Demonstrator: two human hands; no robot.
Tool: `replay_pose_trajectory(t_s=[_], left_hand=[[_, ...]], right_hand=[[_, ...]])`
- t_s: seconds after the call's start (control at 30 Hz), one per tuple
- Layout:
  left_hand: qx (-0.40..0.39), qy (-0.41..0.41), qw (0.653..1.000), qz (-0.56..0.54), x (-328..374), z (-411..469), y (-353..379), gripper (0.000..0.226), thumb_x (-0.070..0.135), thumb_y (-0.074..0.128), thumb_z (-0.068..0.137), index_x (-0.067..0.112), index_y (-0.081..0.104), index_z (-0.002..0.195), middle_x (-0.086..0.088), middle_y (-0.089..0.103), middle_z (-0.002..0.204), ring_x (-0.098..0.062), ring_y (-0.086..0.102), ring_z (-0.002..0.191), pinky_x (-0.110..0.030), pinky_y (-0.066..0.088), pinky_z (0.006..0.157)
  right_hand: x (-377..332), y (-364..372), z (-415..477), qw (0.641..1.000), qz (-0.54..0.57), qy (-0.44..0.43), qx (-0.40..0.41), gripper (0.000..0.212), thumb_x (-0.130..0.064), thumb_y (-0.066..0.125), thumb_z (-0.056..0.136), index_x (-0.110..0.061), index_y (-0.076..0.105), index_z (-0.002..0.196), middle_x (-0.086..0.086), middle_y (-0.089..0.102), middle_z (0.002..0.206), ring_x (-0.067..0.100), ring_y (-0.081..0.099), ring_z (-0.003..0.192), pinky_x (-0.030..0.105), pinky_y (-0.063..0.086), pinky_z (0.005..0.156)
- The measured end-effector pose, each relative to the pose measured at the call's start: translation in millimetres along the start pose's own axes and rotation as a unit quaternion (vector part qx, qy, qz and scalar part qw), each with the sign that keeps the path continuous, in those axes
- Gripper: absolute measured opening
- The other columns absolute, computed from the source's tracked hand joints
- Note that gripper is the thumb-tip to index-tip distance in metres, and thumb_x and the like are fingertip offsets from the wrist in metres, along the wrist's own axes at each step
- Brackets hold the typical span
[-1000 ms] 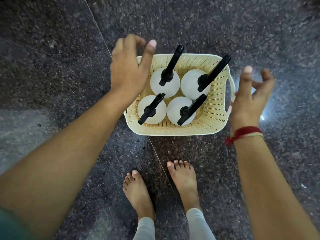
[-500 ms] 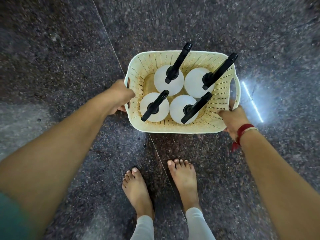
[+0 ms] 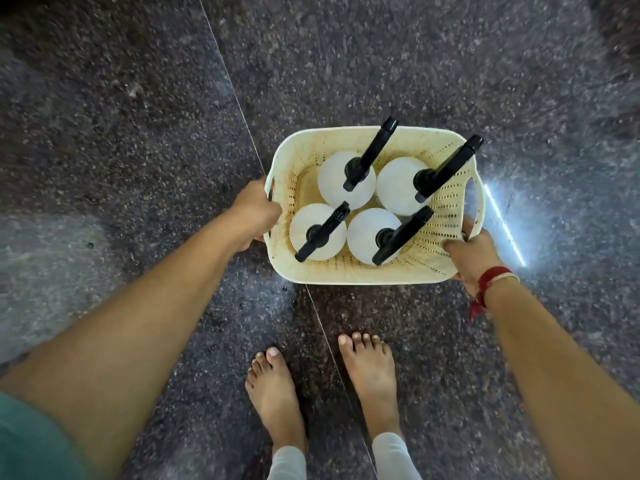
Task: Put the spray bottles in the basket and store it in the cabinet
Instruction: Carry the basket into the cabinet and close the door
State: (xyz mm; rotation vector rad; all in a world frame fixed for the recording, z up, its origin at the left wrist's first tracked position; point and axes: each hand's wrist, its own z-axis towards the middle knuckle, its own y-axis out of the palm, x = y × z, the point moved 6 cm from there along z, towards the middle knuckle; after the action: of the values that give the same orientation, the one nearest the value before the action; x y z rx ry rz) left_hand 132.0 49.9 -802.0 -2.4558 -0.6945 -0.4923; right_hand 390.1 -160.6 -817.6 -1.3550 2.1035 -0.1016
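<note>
A cream perforated plastic basket [image 3: 349, 273] stands on the dark speckled floor ahead of my feet. Inside it stand several white spray bottles [image 3: 398, 183] with black trigger heads, all upright. My left hand [image 3: 254, 211] grips the basket's left handle, fingers curled under the rim. My right hand [image 3: 471, 252], with a red thread at the wrist, grips the right side at its handle, thumb over the rim. No cabinet is in view.
Dark granite floor [image 3: 138, 133] stretches all around, with a thin tile joint running diagonally under the basket. My bare feet [image 3: 277, 393] stand just behind the basket. A bright light reflection streaks the floor at the right [image 3: 504, 225].
Both hands came down from above the basket and closed on its two side handles. The basket now sits a little more to the right in view.
</note>
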Motion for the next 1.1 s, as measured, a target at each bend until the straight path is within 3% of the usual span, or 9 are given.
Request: replay_pose_trajectory(t_s=[0.1, 0.17, 0.37, 0.53, 0.67, 0.8, 0.93, 1.0, 1.1], left_hand=[[0.007, -0.009, 1.0, -0.019, -5.4, -8.3, -5.0, 0.03, -0.002, 0.045, 0.089, 0.02, 0.061, 0.103, -0.004, 0.066, 0.094, -0.024, 0.063, 0.082, -0.028, 0.049, 0.058], [0.01, -0.016, 0.999, -0.036, -4.4, -18.7, -12.8, 0.03, -0.003, 0.046, 0.089, 0.022, 0.06, 0.098, -0.001, 0.066, 0.088, -0.018, 0.062, 0.076, -0.026, 0.047, 0.053], [0.016, -0.024, 0.996, -0.08, 25.6, -69.4, -56.5, 0.032, -0.005, 0.045, 0.088, 0.024, 0.058, 0.095, 0.002, 0.064, 0.08, -0.014, 0.061, 0.071, -0.025, 0.047, 0.049], [0.016, -0.023, 0.995, -0.097, 65.4, -126.6, -114.7, 0.032, -0.006, 0.044, 0.087, 0.022, 0.059, 0.095, -0.002, 0.066, 0.083, -0.018, 0.062, 0.073, -0.025, 0.049, 0.047], [0.02, -0.018, 0.993, -0.111, 104.6, -170.2, -168.5, 0.031, -0.006, 0.043, 0.087, 0.017, 0.062, 0.096, -0.008, 0.068, 0.087, -0.023, 0.065, 0.079, -0.031, 0.053, 0.057], [0.018, -0.011, 0.994, -0.107, 144.0, -202.0, -227.2, 0.032, -0.005, 0.041, 0.088, 0.019, 0.061, 0.091, -0.01, 0.07, 0.091, -0.025, 0.066, 0.084, -0.036, 0.055, 0.059], [0.026, 0.003, 0.994, -0.11, 169.4, -216.9, -277.9, 0.032, -0.005, 0.043, 0.088, 0.021, 0.062, 0.091, -0.009, 0.07, 0.092, -0.025, 0.066, 0.085, -0.036, 0.056, 0.059], [0.03, 0.009, 0.993, -0.113, 174.6, -218.7, -295.9, 0.033, -0.005, 0.043, 0.088, 0.022, 0.061, 0.086, -0.008, 0.069, 0.091, -0.025, 0.066, 0.086, -0.036, 0.055, 0.059], [0.033, 0.007, 0.992, -0.119, 172.0, -214.9, -311.3, 0.033, -0.004, 0.043, 0.089, 0.023, 0.061, 0.084, -0.008, 0.07, 0.092, -0.026, 0.066, 0.087, -0.035, 0.055, 0.059]], right_hand=[[-8.8, 0.6, -8.0, 1.0, -0.024, -0.013, 0.002, 0.046, 0.009, 0.044, 0.089, -0.019, 0.058, 0.123, 0.004, 0.063, 0.107, 0.026, 0.058, 0.102, 0.04, 0.052, 0.082], [-17.8, -2.8, -21.0, 0.999, -0.037, -0.026, 0.004, 0.045, 0.01, 0.044, 0.089, -0.016, 0.058, 0.124, 0.006, 0.063, 0.109, 0.027, 0.058, 0.105, 0.043, 0.051, 0.089], [-77.5, -18.4, -74.0, 0.995, -0.08, -0.051, -0.009, 0.042, 0.008, 0.045, 0.09, -0.011, 0.056, 0.125, 0.015, 0.064, 0.119, 0.031, 0.059, 0.109, 0.037, 0.049, 0.083], [-151.6, -37.9, -136.9, 0.989, -0.124, -0.075, -0.018, 0.038, 0.008, 0.046, 0.089, -0.011, 0.059, 0.118, 0.018, 0.065, 0.112, 0.028, 0.059, 0.094, 0.041, 0.05, 0.085], [-217.6, -47.1, -185.6, 0.984, -0.137, -0.105, -0.032, 0.039, 0.011, 0.044, 0.088, -0.008, 0.06, 0.118, 0.016, 0.067, 0.103, 0.026, 0.058, 0.087, 0.034, 0.049, 0.073], [-276.9, -45.0, -224.1, 0.981, -0.142, -0.13, -0.037, 0.04, 0.013, 0.044, 0.086, -0.005, 0.061, 0.117, 0.017, 0.068, 0.105, 0.028, 0.06, 0.091, 0.031, 0.046, 0.074], [-324.4, -32.0, -250.8, 0.98, -0.119, -0.148, -0.052, 0.043, 0.014, 0.042, 0.087, -0.015, 0.06, 0.112, 0.01, 0.065, 0.093, 0.018, 0.059, 0.072, 0.02, 0.045, 0.043], [-340.6, -22.1, -255.5, 0.98, -0.109, -0.152, -0.064, 0.047, 0.015, 0.041, 0.087, -0.022, 0.057, 0.111, 0.008, 0.063, 0.096, 0.012, 0.058, 0.072, 0.02, 0.044, 0.044], [-351.7, -7.3, -253.5, 0.981, -0.101, -0.146, -0.082, 0.043, 0.014, 0.04, 0.088, -0.02, 0.058, 0.106, 0.01, 0.065, 0.101, 0.021, 0.061, 0.08, 0.028, 0.049, 0.049]])
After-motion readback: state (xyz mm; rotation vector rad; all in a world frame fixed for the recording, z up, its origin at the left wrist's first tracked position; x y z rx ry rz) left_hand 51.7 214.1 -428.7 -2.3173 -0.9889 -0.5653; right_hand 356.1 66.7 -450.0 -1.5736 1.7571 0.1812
